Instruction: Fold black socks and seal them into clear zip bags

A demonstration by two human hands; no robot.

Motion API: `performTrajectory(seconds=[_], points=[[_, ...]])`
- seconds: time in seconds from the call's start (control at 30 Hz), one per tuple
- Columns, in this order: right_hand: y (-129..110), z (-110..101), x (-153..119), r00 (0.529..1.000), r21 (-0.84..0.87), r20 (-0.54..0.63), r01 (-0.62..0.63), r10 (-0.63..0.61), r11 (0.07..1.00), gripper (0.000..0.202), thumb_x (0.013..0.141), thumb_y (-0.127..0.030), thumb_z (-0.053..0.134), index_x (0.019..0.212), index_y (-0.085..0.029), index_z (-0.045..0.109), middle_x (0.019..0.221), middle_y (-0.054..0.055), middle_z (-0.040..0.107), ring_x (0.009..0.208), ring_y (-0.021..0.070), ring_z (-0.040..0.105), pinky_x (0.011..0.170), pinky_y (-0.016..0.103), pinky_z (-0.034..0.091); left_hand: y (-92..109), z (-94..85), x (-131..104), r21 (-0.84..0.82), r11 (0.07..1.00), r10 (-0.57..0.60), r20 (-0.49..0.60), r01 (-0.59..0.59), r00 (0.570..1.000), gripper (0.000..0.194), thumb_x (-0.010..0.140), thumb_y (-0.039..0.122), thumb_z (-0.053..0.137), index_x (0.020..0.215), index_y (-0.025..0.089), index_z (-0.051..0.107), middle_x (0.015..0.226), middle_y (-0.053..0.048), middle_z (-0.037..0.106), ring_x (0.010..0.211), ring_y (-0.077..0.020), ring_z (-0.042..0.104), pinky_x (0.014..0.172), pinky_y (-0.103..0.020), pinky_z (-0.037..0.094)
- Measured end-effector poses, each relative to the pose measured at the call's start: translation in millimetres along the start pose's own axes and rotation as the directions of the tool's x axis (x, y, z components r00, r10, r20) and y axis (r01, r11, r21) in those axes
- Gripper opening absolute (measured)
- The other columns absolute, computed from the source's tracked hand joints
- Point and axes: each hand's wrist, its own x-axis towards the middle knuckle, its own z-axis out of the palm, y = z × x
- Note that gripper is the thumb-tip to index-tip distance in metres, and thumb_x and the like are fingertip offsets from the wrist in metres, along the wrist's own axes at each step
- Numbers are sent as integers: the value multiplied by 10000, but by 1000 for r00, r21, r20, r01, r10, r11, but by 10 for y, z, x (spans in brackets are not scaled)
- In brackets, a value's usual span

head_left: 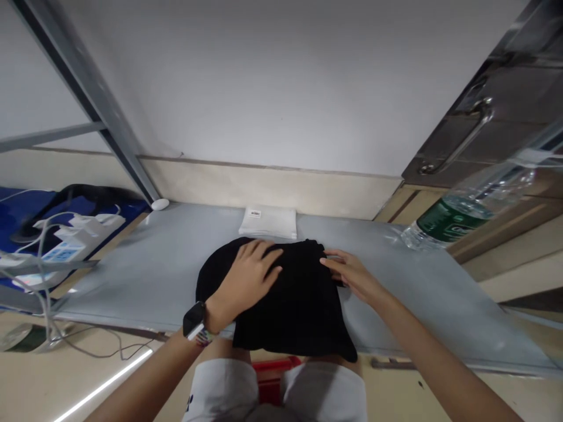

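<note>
A black cloth garment (299, 305) lies folded on the grey tabletop, its near edge hanging toward my lap. Spread across its upper left part is my left hand (253, 272), palm down with the fingers apart. My right hand (349, 272) is at the garment's upper right edge. Its thumb and forefinger reach out to the cloth with a small gap between them, while the other fingers are partly hidden underneath. Behind the garment, against the wall, rests a white folded pouch or packet (268, 223) with a small label.
A clear plastic bottle with a green label (455, 220) stands at the right on the grey table (145, 264). White power strips (73, 246) with cables lie at the left, past a metal frame post (109, 117). A red object (275, 375) shows below, between my knees.
</note>
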Motion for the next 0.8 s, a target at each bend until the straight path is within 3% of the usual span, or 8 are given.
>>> performTrajectory(seconds=[0.1,0.2,0.3,0.43,0.6,0.8], points=[[-13,-26,-12,997,-4,78,-14,14,1000,471,747,-394,929,1142,-211,749,972,73,816,871,221,784,699,297,601,126,73,-39,-24,983,186,115,-184,976,476,1108,390,538,1570,281,561,1640,-78,557,1578,-344,411,1270,-580,347],[-19,-29,-19,994,-30,107,-16,19,999,457,702,-378,937,1081,-209,747,904,46,810,817,214,771,667,300,590,89,283,-124,-8,976,216,186,-219,958,571,1097,498,551,1621,277,504,1670,-71,526,1621,-372,344,1290,-622,292],[-47,-5,-38,995,-41,95,-34,38,999,404,680,-358,923,1013,-212,747,834,22,785,719,184,727,609,277,560,7,429,-198,9,974,220,198,-226,955,583,1096,496,558,1634,285,485,1693,-64,494,1621,-371,345,1294,-618,287],[-161,53,-83,998,3,39,-55,55,998,400,662,-325,906,1016,-228,747,899,32,780,793,192,726,603,257,545,-38,359,-199,-4,969,243,196,-247,950,530,1118,499,511,1603,286,529,1676,-54,518,1613,-345,371,1303,-579,284],[-345,154,-120,999,14,3,38,-38,999,425,653,-350,881,1031,-237,723,871,0,739,792,182,701,618,253,509,-43,204,-232,20,972,222,218,-232,950,490,1138,459,476,1559,232,583,1649,-62,550,1590,-358,408,1299,-565,291],[-488,526,-84,978,23,57,199,-200,980,458,655,-370,844,1064,-226,699,847,-3,730,815,197,686,745,326,523,-52,276,-333,28,972,224,196,-233,955,512,1130,456,498,1588,232,544,1680,-69,509,1621,-364,346,1312,-597,265]])
